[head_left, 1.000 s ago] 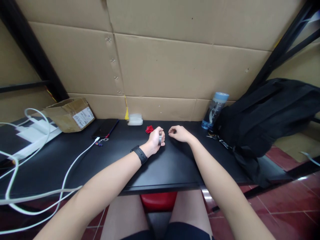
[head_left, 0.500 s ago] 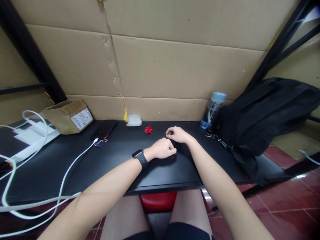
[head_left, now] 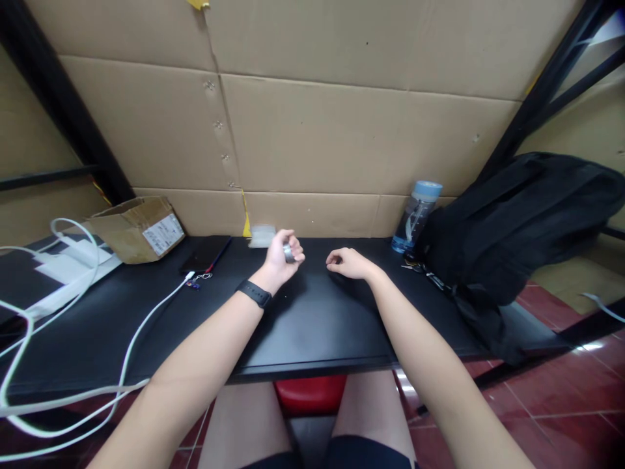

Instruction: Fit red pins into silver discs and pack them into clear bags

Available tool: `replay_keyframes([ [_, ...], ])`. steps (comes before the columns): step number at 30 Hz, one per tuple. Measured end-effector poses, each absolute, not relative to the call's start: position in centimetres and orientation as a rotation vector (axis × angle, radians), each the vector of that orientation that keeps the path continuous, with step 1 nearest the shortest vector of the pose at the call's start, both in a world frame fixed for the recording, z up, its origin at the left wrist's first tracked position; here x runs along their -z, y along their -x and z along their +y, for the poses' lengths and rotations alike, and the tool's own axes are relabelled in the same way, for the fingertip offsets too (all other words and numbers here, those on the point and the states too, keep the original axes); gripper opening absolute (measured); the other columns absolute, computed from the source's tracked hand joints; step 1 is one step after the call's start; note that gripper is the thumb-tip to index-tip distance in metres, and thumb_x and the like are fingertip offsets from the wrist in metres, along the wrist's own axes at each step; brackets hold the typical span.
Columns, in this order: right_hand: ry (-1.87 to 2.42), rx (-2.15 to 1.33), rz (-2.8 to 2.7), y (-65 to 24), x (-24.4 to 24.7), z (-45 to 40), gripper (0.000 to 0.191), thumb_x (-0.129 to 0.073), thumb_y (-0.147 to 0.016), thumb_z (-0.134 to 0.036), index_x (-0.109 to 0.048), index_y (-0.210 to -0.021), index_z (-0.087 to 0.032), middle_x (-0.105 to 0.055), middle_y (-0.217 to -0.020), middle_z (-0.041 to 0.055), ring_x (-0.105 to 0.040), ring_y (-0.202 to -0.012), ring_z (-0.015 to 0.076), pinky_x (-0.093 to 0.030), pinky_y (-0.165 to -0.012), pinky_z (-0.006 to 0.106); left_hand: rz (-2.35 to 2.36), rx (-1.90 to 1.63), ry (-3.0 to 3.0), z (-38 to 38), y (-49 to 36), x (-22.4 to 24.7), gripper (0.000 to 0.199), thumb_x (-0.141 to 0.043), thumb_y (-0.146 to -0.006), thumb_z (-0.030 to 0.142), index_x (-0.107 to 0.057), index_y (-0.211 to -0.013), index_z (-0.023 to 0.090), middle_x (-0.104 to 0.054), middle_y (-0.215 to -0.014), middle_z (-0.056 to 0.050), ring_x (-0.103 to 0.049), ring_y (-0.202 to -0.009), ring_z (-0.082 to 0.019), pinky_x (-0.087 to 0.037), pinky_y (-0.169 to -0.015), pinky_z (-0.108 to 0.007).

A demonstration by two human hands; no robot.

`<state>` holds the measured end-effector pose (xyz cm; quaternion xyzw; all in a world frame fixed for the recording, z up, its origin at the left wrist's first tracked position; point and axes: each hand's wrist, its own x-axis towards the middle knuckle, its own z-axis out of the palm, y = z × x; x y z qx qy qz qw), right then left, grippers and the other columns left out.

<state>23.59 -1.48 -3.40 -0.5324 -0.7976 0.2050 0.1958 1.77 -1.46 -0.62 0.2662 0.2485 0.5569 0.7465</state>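
Observation:
Turned palm-up above the black table (head_left: 317,326), my left hand (head_left: 279,262) has its fingers curled around a small silvery round object (head_left: 288,253). A dark watch (head_left: 254,294) is on that wrist. My right hand (head_left: 351,263) lies on the table a short way to the right, its fingers bent and close together; whatever may be in them is hidden. The small red pile seen before is out of sight, with my left hand over that spot. Just behind the left hand is a small clear whitish plastic box (head_left: 261,236).
On the left are a cardboard box (head_left: 139,228), a dark phone (head_left: 208,253) with a white cable (head_left: 141,319), and white adapters (head_left: 81,254). A blue-lidded bottle (head_left: 416,215) and a black backpack (head_left: 522,221) stand on the right. Cardboard panels (head_left: 312,130) close off the back.
My left hand has moved left and away from me and rolled from knuckles-up to palm-up, bringing the silvery object into view. It now covers the red pile's place. My right hand has barely moved.

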Motion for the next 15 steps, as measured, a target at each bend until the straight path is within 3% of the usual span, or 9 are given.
replay_keyframes([
  [8, 1.473, -0.611, -2.255, -23.4, 3.5, -1.6, 0.012, -0.068, -0.086, -0.020, -0.076, -0.094, -0.019, -0.077, -0.095, 0.0042, -0.070, -0.085, 0.0170, -0.049, -0.079, 0.026, 0.367, -1.587, -0.098, 1.8, 4.7, 0.0, 0.036, -0.040, -0.095, 0.042, -0.038, -0.066, 0.022, -0.036, -0.048, 0.005, -0.039, -0.038, -0.009, -0.035, -0.038, -0.019],
  [15, 1.374, -0.587, -2.249, -22.1, 4.0, -2.0, 0.010, -0.067, -0.086, -0.020, -0.075, -0.092, -0.019, -0.075, -0.086, 0.0022, -0.064, -0.072, 0.0132, -0.047, -0.073, 0.025, 0.510, -1.595, -0.141, 2.4, 3.7, 1.7, 0.032, -0.045, -0.093, 0.036, -0.040, -0.065, 0.021, -0.037, -0.049, 0.005, -0.038, -0.037, -0.009, -0.033, -0.038, -0.019],
])
